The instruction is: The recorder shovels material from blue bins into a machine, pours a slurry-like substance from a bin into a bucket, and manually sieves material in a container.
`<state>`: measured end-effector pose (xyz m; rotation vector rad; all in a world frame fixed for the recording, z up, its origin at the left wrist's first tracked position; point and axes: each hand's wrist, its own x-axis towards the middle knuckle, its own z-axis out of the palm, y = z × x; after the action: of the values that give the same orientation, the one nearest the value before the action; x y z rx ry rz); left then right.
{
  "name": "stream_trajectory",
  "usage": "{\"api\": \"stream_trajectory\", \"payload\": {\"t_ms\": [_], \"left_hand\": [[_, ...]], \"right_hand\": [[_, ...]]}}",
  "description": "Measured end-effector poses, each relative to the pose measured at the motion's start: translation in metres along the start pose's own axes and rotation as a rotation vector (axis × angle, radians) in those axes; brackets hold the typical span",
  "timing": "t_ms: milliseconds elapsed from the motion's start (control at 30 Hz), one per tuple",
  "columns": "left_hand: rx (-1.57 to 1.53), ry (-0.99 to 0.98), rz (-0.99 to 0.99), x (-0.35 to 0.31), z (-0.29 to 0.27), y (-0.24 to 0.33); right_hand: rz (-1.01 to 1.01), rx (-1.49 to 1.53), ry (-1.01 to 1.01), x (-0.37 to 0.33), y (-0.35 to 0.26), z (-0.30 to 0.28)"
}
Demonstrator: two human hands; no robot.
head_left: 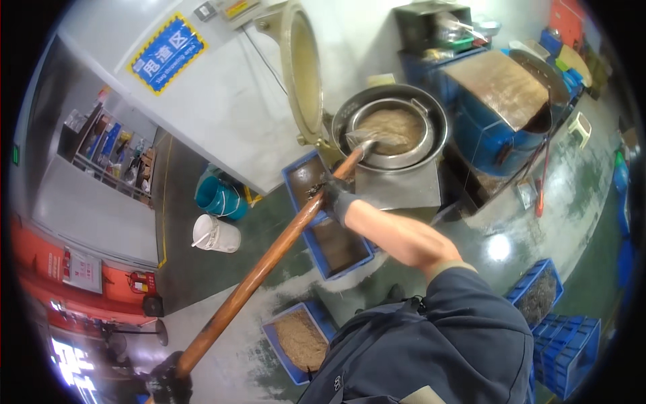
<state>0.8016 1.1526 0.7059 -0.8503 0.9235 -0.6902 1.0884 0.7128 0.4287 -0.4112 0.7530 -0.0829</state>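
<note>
Shovel: a long wooden-handled shovel (269, 259) is running slantwise from lower left up to the round metal basin (393, 131), its metal blade lying at the near rim, on the brown grainy mass inside.
Right hand: the right hand (336, 195), in a dark glove, is clenching the shaft high up, close below the blade.
Left hand: the left hand (168, 380), also in a dark glove, is gripping the butt end at the bottom edge of the view.
Doing it well: as I judge it, the upper hand should be steering the blade flat under the mass while the lower hand is levering, so nothing is spilling over the rim onto the green floor (538, 215).
Basin: it is sitting inside a wider dark pan, beside the open round hatch (303, 74) of a pale grey machine.
Sign: a blue slanted rectangle with a yellow-and-black striped border (168, 52) is hanging on the machine wall, upper left.
Crates: a blue crate (296, 337) of tan material is standing near the person's feet; another blue crate (333, 242) is lying under the forearm.
Buckets: a teal bucket (219, 195) and a white bucket (215, 233) are standing side by side on the floor.
Red panel: a red wall panel carrying a pale notice (82, 269) is showing at far left.
</note>
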Motion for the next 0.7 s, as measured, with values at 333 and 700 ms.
{"api": "stream_trajectory", "payload": {"t_ms": [333, 700], "left_hand": [[-2.089, -0.642, -1.104, -0.005, -0.058, 0.083], [-3.43, -1.068, -0.518, 0.0, -0.07, 0.281]], "right_hand": [[0.177, -0.236, -0.259, 0.098, 0.032, -0.04], [0.094, 0.229, -0.617, -0.103, 0.043, -0.062]]}}
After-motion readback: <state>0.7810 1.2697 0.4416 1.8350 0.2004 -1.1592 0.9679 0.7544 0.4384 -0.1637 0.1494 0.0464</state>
